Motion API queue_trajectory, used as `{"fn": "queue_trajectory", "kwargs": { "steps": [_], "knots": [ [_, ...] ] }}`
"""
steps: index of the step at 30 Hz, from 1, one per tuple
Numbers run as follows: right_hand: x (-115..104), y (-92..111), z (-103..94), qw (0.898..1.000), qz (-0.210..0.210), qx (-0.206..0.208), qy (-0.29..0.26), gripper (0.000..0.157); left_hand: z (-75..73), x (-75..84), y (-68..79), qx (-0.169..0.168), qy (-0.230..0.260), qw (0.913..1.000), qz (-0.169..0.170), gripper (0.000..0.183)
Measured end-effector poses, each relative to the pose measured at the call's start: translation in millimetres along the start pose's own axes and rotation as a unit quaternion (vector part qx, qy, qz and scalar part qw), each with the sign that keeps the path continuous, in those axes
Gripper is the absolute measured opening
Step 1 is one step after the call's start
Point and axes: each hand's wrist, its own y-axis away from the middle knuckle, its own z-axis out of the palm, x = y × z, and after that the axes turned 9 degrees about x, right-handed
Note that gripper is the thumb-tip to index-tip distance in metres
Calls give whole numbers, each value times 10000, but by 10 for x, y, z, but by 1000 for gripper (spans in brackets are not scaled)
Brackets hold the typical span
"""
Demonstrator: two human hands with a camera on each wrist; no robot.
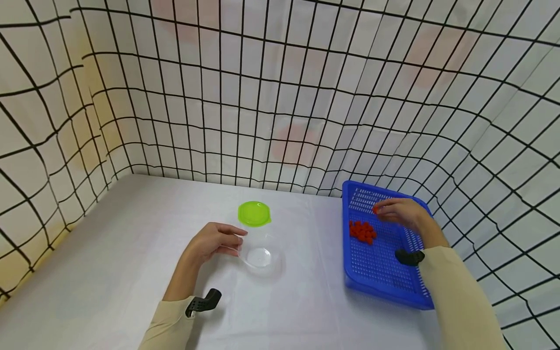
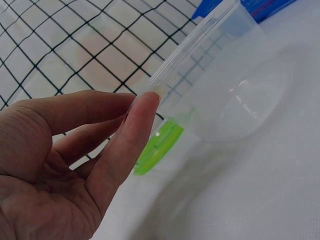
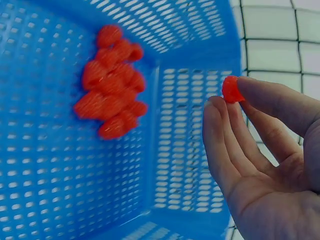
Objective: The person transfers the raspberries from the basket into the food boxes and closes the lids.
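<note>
My left hand [image 1: 215,242] pinches the rim of a clear round plastic container [image 2: 220,85] between thumb and fingers. The container's open top tilts a little in the left wrist view, with its base low over the white tabletop. Over the blue basket [image 1: 355,272], my right hand [image 1: 403,214] pinches one small red raspberry [image 3: 231,89] at its fingertips. Several more raspberries [image 3: 111,90] lie heaped on the basket floor, to the left of that hand in the head view. A bright green round lid [image 1: 254,214] lies on the table beyond the container.
Black wire grid panels [image 1: 262,87] backed with white cloth enclose the table at the back and sides. The basket stands at the table's right, close to the grid. White cloth [image 1: 302,311] covers the tabletop. A dark device [image 1: 203,302] sits on the left wrist.
</note>
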Motion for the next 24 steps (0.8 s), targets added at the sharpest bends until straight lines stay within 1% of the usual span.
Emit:
{"fn": "queue_trajectory", "kwargs": {
  "steps": [3,6,10,12,17,20,24],
  "knots": [
    [-142,18,33,9998,-177,-43,65,52,0,-1,-12,48,-25,10000,-70,42],
    [-294,38,91,9991,-386,4,157,49,2,-2,-18,52,-51,9999,-91,41],
    [-516,87,200,9980,-609,8,172,46,5,-1,-19,47,-56,9999,-97,41],
    [-633,119,272,9967,-777,-73,243,45,3,1,-17,40,-79,9999,-85,41],
    [-916,177,500,9918,-1179,-262,415,42,-5,6,-12,62,-120,9999,-70,41],
    [-1068,183,668,9899,-1309,-387,390,40,-5,4,-14,72,-133,9999,-59,40],
    [-1253,196,905,9862,-1464,-577,512,39,-4,2,-21,48,-165,9998,-44,40]
  ]
}}
